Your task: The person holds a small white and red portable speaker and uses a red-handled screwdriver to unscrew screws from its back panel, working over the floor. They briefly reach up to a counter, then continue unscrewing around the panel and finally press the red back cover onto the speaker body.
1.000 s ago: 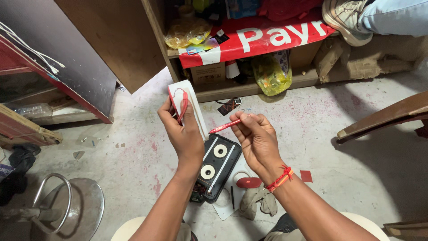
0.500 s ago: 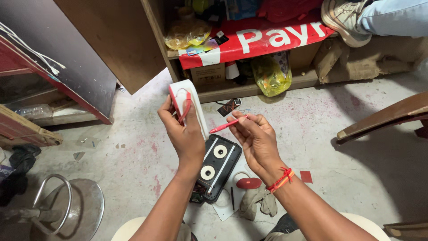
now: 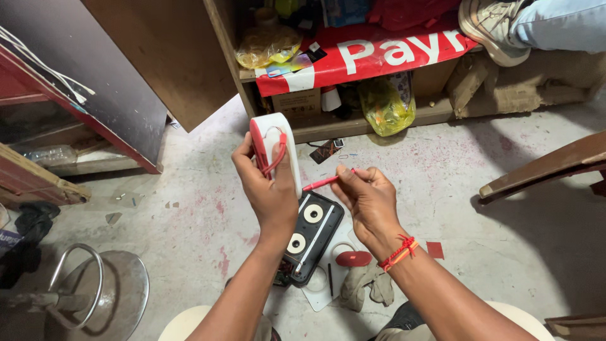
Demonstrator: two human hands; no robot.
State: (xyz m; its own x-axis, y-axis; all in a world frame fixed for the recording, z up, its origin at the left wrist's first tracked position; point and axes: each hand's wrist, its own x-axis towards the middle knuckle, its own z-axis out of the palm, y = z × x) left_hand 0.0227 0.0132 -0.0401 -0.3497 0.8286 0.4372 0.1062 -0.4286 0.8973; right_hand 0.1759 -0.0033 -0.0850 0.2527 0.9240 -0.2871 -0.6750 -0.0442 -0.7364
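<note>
My left hand (image 3: 268, 186) holds up a white and red plastic casing (image 3: 276, 148), an oblong shell with a red wire looped over its face. My right hand (image 3: 369, 199) grips a thin red screwdriver (image 3: 322, 183) whose tip points left toward the casing. Below both hands, on the concrete floor, lies a black speaker panel (image 3: 312, 237) with two round white-ringed drivers. A red oval cap (image 3: 353, 259) and a crumpled grey cloth (image 3: 366, 284) lie beside it on a white sheet.
A wooden cabinet (image 3: 183, 57) stands ahead, its low shelf packed with a red banner (image 3: 379, 53), yellow plastic bags (image 3: 385, 104) and boxes. Another person's shoe (image 3: 489, 25) rests on the upper right. A metal stool (image 3: 95, 290) is at lower left, a wooden plank (image 3: 549, 167) at right.
Both hands stay almost in place; the casing and the screwdriver have shifted only slightly.
</note>
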